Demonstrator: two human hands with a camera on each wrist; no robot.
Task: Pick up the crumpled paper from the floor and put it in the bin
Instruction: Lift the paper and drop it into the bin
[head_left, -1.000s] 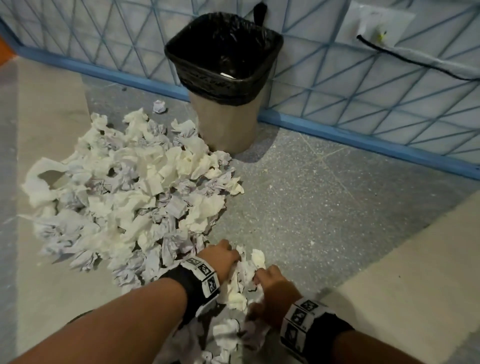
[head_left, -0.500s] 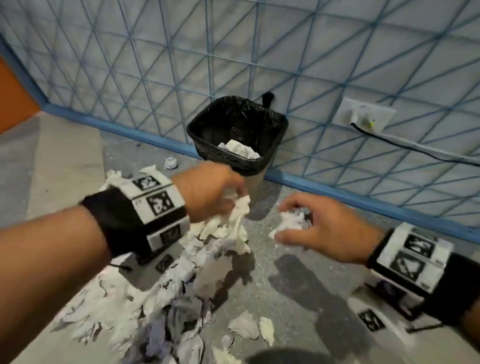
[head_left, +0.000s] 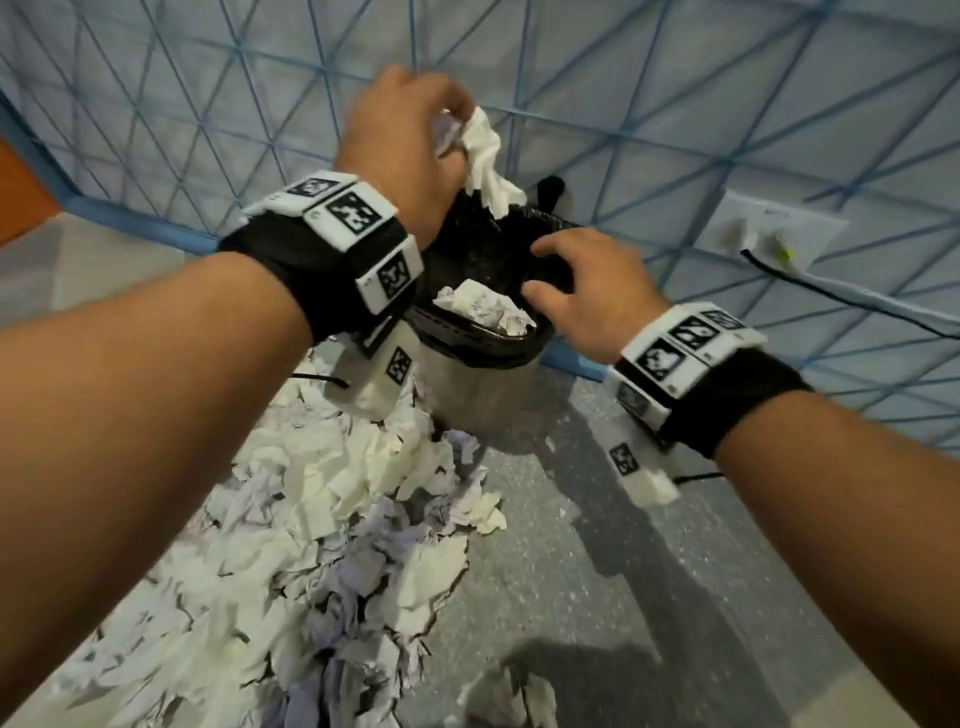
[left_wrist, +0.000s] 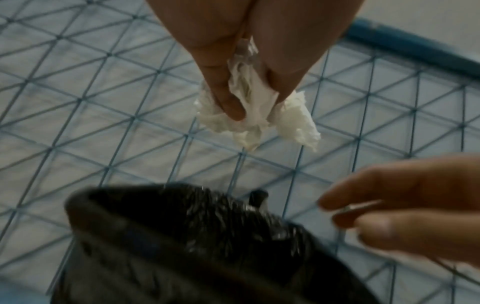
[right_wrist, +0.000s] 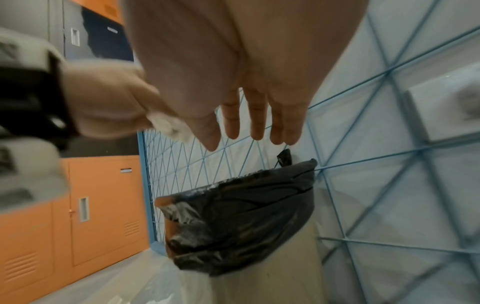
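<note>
My left hand (head_left: 415, 135) is raised above the bin (head_left: 483, 343) and grips a bunch of crumpled white paper (head_left: 483, 156) that dangles over the black liner. In the left wrist view the same paper (left_wrist: 249, 111) is pinched between thumb and fingers, over the bin (left_wrist: 197, 242). My right hand (head_left: 582, 291) hovers over the bin's right side with fingers spread and empty; its straight fingers (right_wrist: 257, 121) show in the right wrist view above the bin (right_wrist: 241, 218). Crumpled paper (head_left: 483, 306) lies inside the bin. A big pile of crumpled paper (head_left: 322, 530) covers the floor.
The bin stands against a pale wall with a blue triangle pattern (head_left: 675, 104) and a blue baseboard. A wall socket with a black cable (head_left: 779, 244) is to the right. Orange cabinets (right_wrist: 78, 205) stand at the far left. A loose paper ball (head_left: 509, 696) lies on the grey floor.
Both hands rose from the floor pile to the bin. The right hand has let go of its paper and is now empty; the left hand lifted its bunch above the bin.
</note>
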